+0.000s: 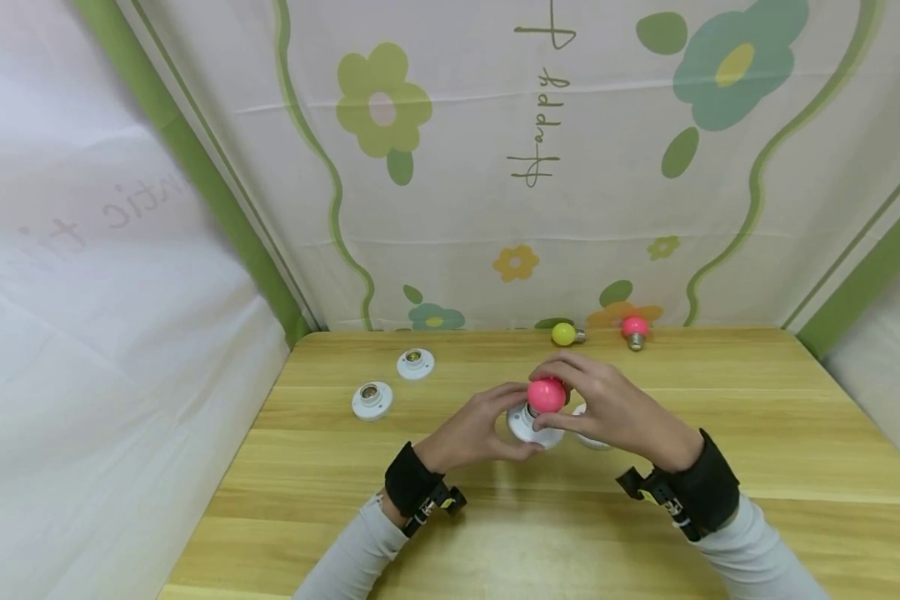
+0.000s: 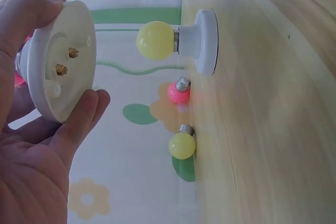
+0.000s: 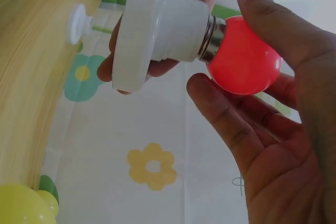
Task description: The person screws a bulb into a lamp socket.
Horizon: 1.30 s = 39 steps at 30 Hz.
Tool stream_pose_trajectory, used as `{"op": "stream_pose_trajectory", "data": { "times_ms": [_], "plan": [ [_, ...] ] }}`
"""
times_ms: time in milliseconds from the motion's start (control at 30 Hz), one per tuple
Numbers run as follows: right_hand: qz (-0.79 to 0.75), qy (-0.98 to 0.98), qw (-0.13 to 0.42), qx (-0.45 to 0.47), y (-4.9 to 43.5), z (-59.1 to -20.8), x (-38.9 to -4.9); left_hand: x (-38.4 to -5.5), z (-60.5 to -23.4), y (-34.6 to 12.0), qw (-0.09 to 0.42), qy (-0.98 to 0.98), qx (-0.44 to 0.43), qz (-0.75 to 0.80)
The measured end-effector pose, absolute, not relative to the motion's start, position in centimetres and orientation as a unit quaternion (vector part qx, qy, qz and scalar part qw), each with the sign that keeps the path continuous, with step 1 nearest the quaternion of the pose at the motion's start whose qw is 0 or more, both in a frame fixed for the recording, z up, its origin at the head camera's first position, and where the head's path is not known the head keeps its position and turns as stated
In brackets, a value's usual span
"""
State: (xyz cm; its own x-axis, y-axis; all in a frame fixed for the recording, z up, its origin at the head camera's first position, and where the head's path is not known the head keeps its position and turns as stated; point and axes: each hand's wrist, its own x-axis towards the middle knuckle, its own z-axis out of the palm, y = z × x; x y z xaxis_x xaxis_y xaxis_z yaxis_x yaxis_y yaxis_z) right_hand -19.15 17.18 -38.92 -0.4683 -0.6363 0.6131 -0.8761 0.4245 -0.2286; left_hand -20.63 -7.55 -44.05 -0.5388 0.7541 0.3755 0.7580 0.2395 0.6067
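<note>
My left hand (image 1: 474, 429) grips a white round lamp holder (image 2: 79, 85) by its rim, raised above the table. Two brass terminals show on its underside in the left wrist view. A pink light bulb (image 3: 247, 59) sits in the holder's socket, with part of its metal screw cap still visible. Around the bulb's globe, my right hand (image 1: 607, 404) holds with thumb and fingers. Behind that hand stands another lamp holder (image 1: 591, 429), partly hidden; the left wrist view shows a yellow bulb (image 2: 156, 41) fitted in it.
Two lamp holders without bulbs, one farther back (image 1: 416, 364) and one nearer (image 1: 372, 401), stand on the left of the wooden table (image 1: 315, 500). A loose yellow bulb (image 1: 563, 334) and a loose pink bulb (image 1: 635, 328) lie at the back edge, beside the printed curtain (image 1: 450, 208).
</note>
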Motion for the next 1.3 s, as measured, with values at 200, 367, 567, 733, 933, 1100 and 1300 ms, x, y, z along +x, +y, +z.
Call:
{"op": "stream_pose_trajectory", "data": {
  "times_ms": [200, 367, 567, 733, 933, 1100, 1300],
  "plan": [
    [0.277, -0.816, 0.201, 0.466, 17.17, -38.90, -18.99, -20.73, -44.17, -7.55, 0.012, -0.789, -0.478, -0.385],
    [0.286, -0.819, 0.166, 0.469, 17.49, -38.82, -18.75, -20.85, -44.27, -7.64, 0.016, -0.791, -0.475, -0.385],
    [0.285, -0.818, 0.172, 0.469, 17.51, -38.77, -18.72, -20.90, -44.28, -7.67, 0.019, -0.791, -0.478, -0.381],
    [0.283, -0.819, 0.193, 0.461, 17.27, -38.82, -18.95, -20.81, -44.12, -7.54, 0.023, -0.791, -0.485, -0.372],
    [0.269, -0.825, 0.210, 0.450, 17.13, -38.89, -18.96, -20.88, -44.22, -7.42, 0.022, -0.792, -0.483, -0.372],
    [0.265, -0.819, 0.201, 0.468, 17.15, -38.84, -19.03, -20.90, -44.36, -7.44, 0.019, -0.792, -0.482, -0.374],
    [0.267, -0.814, 0.186, 0.481, 17.37, -38.70, -19.01, -20.83, -44.42, -7.50, 0.019, -0.789, -0.480, -0.384]
  ]
}}
